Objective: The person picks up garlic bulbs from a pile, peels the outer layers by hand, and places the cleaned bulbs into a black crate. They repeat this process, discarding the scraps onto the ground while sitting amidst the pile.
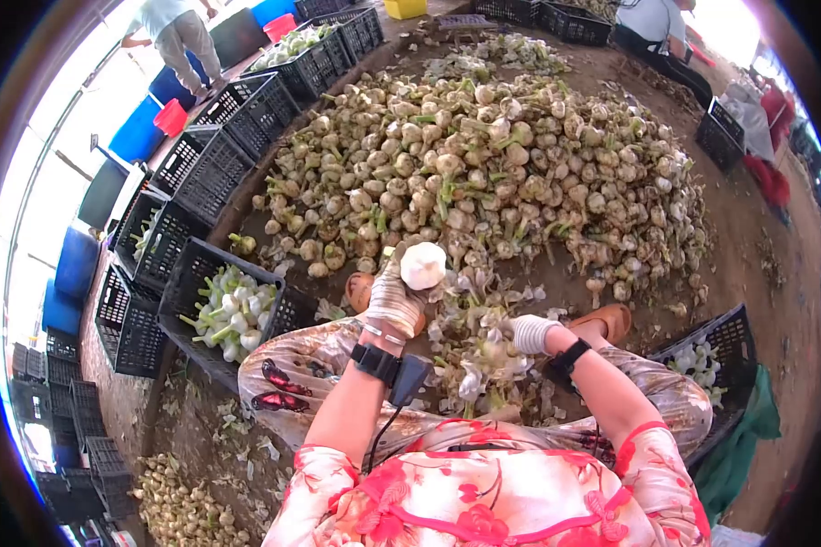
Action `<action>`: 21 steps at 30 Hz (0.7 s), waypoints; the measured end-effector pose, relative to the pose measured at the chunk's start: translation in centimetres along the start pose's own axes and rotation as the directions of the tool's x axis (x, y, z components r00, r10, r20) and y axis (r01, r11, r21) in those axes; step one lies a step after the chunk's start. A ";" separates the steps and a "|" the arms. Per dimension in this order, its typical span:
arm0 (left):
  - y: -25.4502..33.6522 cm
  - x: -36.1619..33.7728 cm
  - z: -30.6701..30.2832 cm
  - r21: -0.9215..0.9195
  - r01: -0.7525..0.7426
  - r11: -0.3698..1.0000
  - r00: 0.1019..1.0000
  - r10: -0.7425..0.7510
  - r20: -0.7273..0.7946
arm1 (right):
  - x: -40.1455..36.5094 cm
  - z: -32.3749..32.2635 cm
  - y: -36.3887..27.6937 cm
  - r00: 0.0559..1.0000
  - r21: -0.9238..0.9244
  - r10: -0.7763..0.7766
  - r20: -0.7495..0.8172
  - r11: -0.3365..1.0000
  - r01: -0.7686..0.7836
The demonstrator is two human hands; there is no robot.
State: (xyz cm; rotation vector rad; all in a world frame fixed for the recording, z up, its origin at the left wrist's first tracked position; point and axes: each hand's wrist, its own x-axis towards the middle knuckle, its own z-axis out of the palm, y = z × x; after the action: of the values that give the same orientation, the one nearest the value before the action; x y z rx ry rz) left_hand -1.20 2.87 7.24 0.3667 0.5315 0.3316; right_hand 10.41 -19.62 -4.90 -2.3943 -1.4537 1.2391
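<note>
My left hand (393,303), in a pale striped work glove, is closed around a garlic bulb (423,265). The bulb's white, peeled face is turned up, and a short greenish stub shows by my fingers. My right hand (530,335), gloved the same way, is held lower, over a litter of garlic skins (476,365) between my legs. Its fingers curl inward; whatever they hold, if anything, is hidden. Beyond both hands spreads a large heap of unpeeled garlic bulbs (483,173) with dry, brownish skins and cut stems.
A black crate (212,354) with cleaned white garlic stands by my left knee, another crate (739,351) by my right. More black crates (212,173) line the left side. Smaller bulbs (182,506) lie at lower left. Two people (184,46) are farther back, one standing, one seated.
</note>
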 end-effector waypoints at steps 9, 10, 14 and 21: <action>-1.7 2.0 -4.1 0.045 0.017 0.999 1.000 -0.017 0.006 | -4.6 -9.2 -14.0 0.756 0.507 -0.071 -0.651 0.700 0.502; -0.2 -0.2 -1.7 0.041 -0.052 0.998 0.982 0.058 -0.179 | -4.6 -8.8 -14.2 0.728 0.413 -0.166 -0.665 0.730 0.545; 10.4 -0.9 -8.7 0.082 -0.475 0.876 0.870 0.481 -0.108 | -1.6 -6.3 -9.1 0.786 0.610 -0.059 -0.616 0.596 0.523; 14.9 1.1 -12.9 -0.174 -0.633 0.754 0.752 0.547 -0.367 | 0.5 -8.9 2.1 0.596 0.500 0.392 -0.701 0.866 0.020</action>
State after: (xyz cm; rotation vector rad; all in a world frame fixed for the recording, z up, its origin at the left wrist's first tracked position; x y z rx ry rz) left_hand -10.49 19.71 2.66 0.1910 0.6401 1.0999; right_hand 17.94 -17.52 -0.17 -2.2747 -0.5408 0.3159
